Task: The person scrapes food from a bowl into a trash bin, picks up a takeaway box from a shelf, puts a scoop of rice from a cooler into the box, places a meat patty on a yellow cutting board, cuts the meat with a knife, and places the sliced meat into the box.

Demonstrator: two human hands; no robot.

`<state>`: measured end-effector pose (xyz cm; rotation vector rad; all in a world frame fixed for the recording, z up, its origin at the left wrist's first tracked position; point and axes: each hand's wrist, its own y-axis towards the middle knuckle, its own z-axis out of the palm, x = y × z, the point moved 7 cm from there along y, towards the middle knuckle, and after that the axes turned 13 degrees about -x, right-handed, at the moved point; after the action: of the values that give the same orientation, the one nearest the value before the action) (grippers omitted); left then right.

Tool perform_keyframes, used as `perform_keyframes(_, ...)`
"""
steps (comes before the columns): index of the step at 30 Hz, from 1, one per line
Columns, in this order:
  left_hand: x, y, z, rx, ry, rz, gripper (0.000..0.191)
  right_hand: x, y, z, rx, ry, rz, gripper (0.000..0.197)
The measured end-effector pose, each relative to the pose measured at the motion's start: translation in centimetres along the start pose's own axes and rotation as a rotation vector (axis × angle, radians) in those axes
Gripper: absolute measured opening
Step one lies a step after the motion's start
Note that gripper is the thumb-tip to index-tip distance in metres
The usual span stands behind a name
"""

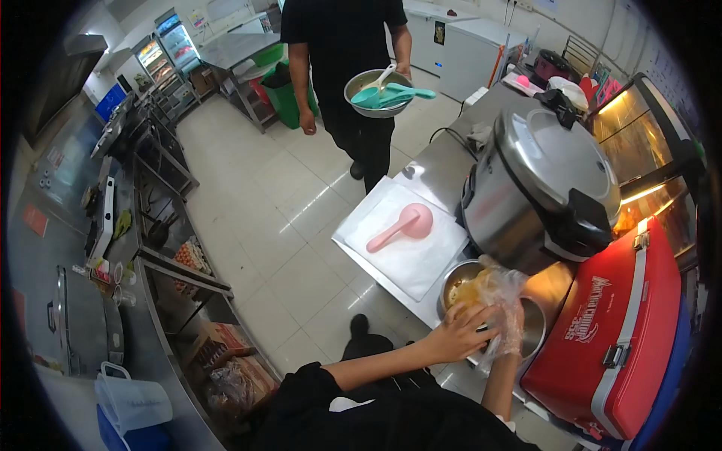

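My bare left hand (465, 334) lies against the near side of a metal bowl (451, 272), its fingers partly curled beside my right hand (506, 318). A loose, clear plastic glove (505, 287) covers my right hand, which is over the bowl. Yellowish-brown food or sauce (467, 287) shows inside the bowl. Whether the left fingers grip the glove or the rim, and whether the right hand holds anything, cannot be told. A second metal container (538, 332) stands just right of the hands. Beyond the bowl, a pink plastic scoop (416, 221) rests on white paper sheets (403, 276).
A large steel rice cooker (519, 191) and a red cooler box (615, 332) flank the bowls. Across the aisle, a person (350, 51) holds a metal bowl with utensils (381, 111). A steel counter (152, 332) runs along the left, a clear pitcher (135, 403) on it.
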<state>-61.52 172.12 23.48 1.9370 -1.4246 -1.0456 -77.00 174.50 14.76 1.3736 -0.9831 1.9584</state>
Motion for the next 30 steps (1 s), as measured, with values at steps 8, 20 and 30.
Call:
perform_keyframes(8,13.9,-7.4,-8.6,0.008,-0.346,-0.603,0.032,6.7,-6.1,3.0,-0.464,-0.068,-0.136,0.047)
perform_keyframes(20,16.7,-15.1,4.0,0.691,-0.98,-1.174,0.054,3.1,-21.4,-18.3,-0.818,-0.11,-0.32,0.056)
perform_keyframes(30,10.5,-14.0,10.7,0.325,-1.107,-1.644,0.075,-8.8,-12.3,-26.4,-0.676,-0.416,0.093,0.022)
